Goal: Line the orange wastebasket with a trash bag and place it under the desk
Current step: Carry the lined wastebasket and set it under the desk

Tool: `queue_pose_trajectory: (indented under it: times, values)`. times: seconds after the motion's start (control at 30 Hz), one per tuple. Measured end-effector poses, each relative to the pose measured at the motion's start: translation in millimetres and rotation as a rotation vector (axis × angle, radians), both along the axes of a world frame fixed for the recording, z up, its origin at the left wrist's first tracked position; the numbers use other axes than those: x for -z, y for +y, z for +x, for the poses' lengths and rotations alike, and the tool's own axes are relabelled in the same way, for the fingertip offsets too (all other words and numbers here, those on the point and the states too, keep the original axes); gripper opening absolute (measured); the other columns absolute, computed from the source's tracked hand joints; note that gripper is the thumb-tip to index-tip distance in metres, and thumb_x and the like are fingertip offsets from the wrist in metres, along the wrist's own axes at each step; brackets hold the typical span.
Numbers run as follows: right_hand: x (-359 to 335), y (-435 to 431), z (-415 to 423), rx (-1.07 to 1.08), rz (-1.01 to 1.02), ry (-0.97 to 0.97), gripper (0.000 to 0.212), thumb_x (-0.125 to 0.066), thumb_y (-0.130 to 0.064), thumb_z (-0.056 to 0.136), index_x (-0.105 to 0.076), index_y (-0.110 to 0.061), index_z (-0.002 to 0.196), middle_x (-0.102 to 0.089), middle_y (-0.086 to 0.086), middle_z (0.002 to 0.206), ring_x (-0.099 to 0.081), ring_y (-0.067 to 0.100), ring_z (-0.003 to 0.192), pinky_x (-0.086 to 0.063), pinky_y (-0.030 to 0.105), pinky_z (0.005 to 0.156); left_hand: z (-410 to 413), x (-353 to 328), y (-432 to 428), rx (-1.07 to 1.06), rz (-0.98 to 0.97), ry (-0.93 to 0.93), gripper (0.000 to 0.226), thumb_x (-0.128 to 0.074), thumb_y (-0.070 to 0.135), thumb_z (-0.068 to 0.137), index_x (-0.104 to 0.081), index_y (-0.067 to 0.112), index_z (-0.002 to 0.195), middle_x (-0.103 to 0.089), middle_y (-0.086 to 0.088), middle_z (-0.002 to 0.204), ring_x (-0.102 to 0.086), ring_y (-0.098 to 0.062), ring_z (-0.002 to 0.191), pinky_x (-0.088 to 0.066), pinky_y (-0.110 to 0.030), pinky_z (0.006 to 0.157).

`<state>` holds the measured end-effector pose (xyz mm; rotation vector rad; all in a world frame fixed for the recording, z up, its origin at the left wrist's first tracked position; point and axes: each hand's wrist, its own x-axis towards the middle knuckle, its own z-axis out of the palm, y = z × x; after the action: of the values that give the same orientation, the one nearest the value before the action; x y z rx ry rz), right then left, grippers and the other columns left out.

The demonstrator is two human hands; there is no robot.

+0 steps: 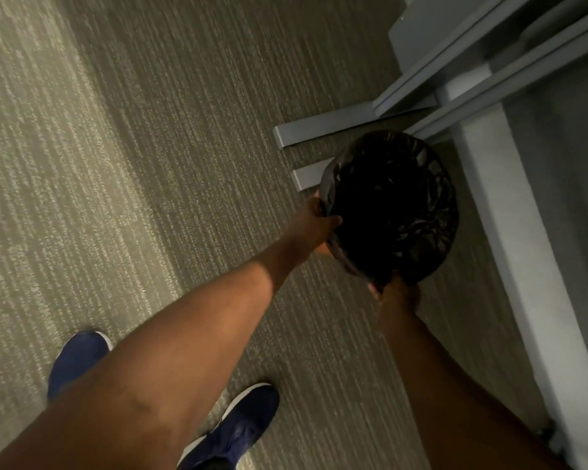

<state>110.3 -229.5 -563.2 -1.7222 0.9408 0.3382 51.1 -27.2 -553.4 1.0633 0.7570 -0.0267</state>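
Both arms are reaching down and forward, nearly straight. The right hand is closing its grip on the near rim of the wastebasket; the left hand is clamping the left rim. It is probably light and stiff, its trash bag liner slippery, so the rim seems the best hold. It is sitting by the worktop legs.

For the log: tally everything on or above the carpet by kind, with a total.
Bare hands: 2, left hand, right hand
Round wastebasket lined with black plastic trash bag: 1
Navy blue sneakers: 2
Flat grey metal desk feet: 2
Total: 7
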Motion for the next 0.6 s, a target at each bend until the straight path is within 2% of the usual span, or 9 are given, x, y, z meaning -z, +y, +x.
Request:
queue_pose_trajectory:
  times: [0.1,0.17,0.23,0.27,0.3,0.33,0.4,0.5,0.6]
  values:
    - [10.6,-3.9,18.2,-0.009,-0.024,0.002,0.046,-0.055,-0.013,0.101,-0.049,-0.005,0.146,-0.055,0.026,0.142,-0.06,0.043,0.119,-0.053,0.036,0.06,14.3,8.0,-4.2,-0.02,0.012,0.001,0.038,-0.065,0.004,0.086,-0.058,0.007,0.123,-0.066,-0.016,0.126,-0.062,-0.032,0.117,-0.051,-0.051,0.102]
    - [16.3,-7.5,28.0,-0.034,-0.03,-0.004,0.045,-0.055,-0.013,0.101,-0.049,-0.004,0.145,-0.057,0.024,0.138,-0.065,0.037,0.099,-0.053,0.033,0.054,18.8,17.3,-7.4,-0.021,-0.011,-0.021,0.042,-0.064,0.002,0.086,-0.057,0.005,0.128,-0.067,-0.013,0.124,-0.063,-0.028,0.115,-0.053,-0.046,0.1]
    - [21.5,-11.1,33.2,-0.105,-0.059,0.01,0.039,-0.054,-0.013,0.101,-0.054,-0.002,0.138,-0.063,0.021,0.122,-0.064,0.026,0.075,-0.051,0.028,0.047,18.8,26.3,-11.3,-0.017,-0.028,-0.072,0.035,-0.06,-0.004,0.087,-0.062,0.009,0.119,-0.071,-0.007,0.111,-0.069,-0.013,0.101,-0.058,-0.033,0.087]
    - [23.1,-12.1,34.0,-0.146,-0.072,0.026,0.032,-0.054,-0.014,0.101,-0.056,-0.003,0.131,-0.064,0.019,0.111,-0.064,0.023,0.067,-0.051,0.027,0.044,18.7,29.9,-13.5,-0.002,-0.024,-0.081,0.03,-0.059,-0.005,0.087,-0.064,0.014,0.111,-0.072,-0.006,0.105,-0.071,-0.007,0.093,-0.058,-0.032,0.081]
    - [24.2,-13.3,34.7,-0.178,-0.082,0.042,0.025,-0.053,-0.016,0.102,-0.057,-0.006,0.124,-0.065,0.016,0.1,-0.065,0.021,0.06,-0.05,0.025,0.043,19.3,33.0,-16.1,0.004,-0.006,-0.073,0.025,-0.06,-0.003,0.087,-0.066,0.012,0.105,-0.072,-0.011,0.104,-0.072,-0.008,0.09,-0.059,-0.037,0.08]
    - [24.5,-14.6,36.2,-0.196,-0.082,0.052,0.022,-0.051,-0.018,0.102,-0.057,-0.008,0.122,-0.065,0.013,0.091,-0.065,0.02,0.058,-0.051,0.026,0.045,20.5,34.0,-18.2,0.004,0.011,-0.065,0.019,-0.061,0.001,0.087,-0.067,0.007,0.104,-0.071,-0.02,0.108,-0.072,-0.018,0.096,-0.059,-0.045,0.084]
    - [22.2,-16.2,39.5,-0.227,-0.067,0.064,0.027,-0.048,-0.021,0.103,-0.059,-0.009,0.126,-0.066,0.007,0.084,-0.066,0.021,0.066,-0.052,0.032,0.057,26.2,36.3,-21.9,0.002,0.018,-0.053,0.026,-0.062,0.007,0.087,-0.063,-0.001,0.112,-0.067,-0.027,0.118,-0.067,-0.035,0.108,-0.055,-0.056,0.093]
    - [17.6,-19.0,43.8,-0.288,-0.037,0.109,0.041,-0.047,-0.038,0.105,-0.057,-0.007,0.129,-0.069,0.008,0.082,-0.066,0.024,0.074,-0.052,0.035,0.062,30.9,33.7,-24.5,0.016,0.003,0.001,0.036,-0.064,0.017,0.089,-0.06,0.003,0.122,-0.067,-0.021,0.12,-0.066,-0.033,0.109,-0.055,-0.053,0.095]
    - [4.0,-16.8,46.2,-0.3,-0.006,0.163,0.068,-0.053,-0.067,0.092,-0.053,-0.012,0.132,-0.07,0.016,0.09,-0.068,0.032,0.087,-0.056,0.041,0.074,20.6,28.0,-25.8,-0.012,0.062,0.007,0.034,-0.073,0.025,0.086,-0.059,0.004,0.109,-0.068,-0.026,0.115,-0.068,-0.036,0.106,-0.057,-0.053,0.091]
